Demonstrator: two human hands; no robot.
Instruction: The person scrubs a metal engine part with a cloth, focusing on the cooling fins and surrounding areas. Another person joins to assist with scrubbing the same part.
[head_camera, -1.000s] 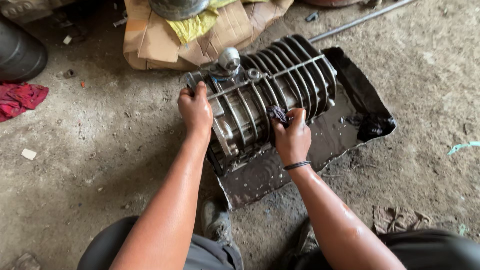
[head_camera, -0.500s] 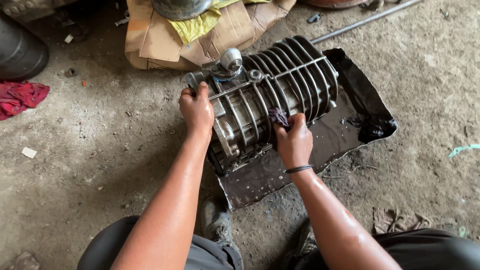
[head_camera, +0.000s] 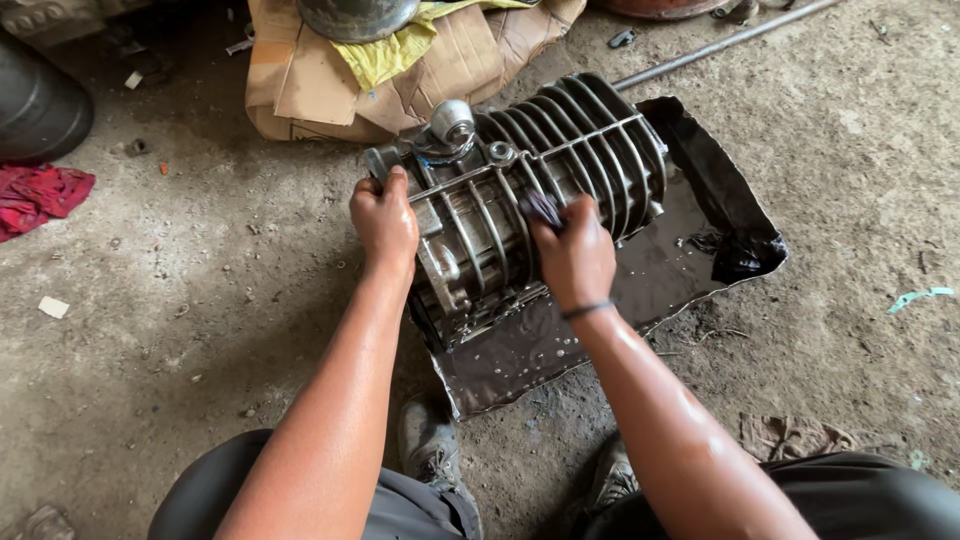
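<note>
Nearest the camera, the person's knees in dark trousers frame two worn shoes (head_camera: 432, 440) planted on the concrete floor (head_camera: 200, 300). Both bare forearms reach forward from there.

The left hand (head_camera: 383, 222) is clenched over the near left end of a finned metal engine casing (head_camera: 520, 205), fingers wrapped around its edge. The right hand (head_camera: 575, 255), with a dark band at the wrist, presses down on the ribs at the middle of the casing, its grip closed on a small dark rag (head_camera: 543, 208) that shows just past the fingertips.

The casing lies on its side, slanting away to the right, in a shallow black tray (head_camera: 690, 270) of bent sheet that holds a film of dark oily liquid. A rounded metal fitting (head_camera: 452, 122) sticks up at the casing's far left end.

Beyond it lies flattened cardboard (head_camera: 440, 75) with a yellow cloth (head_camera: 385, 55) and a grey metal pot (head_camera: 355, 15) on top. A thin metal rod (head_camera: 720, 45) runs off to the upper right. Far left sit a red rag (head_camera: 40, 195) and a dark drum (head_camera: 35, 105).
</note>
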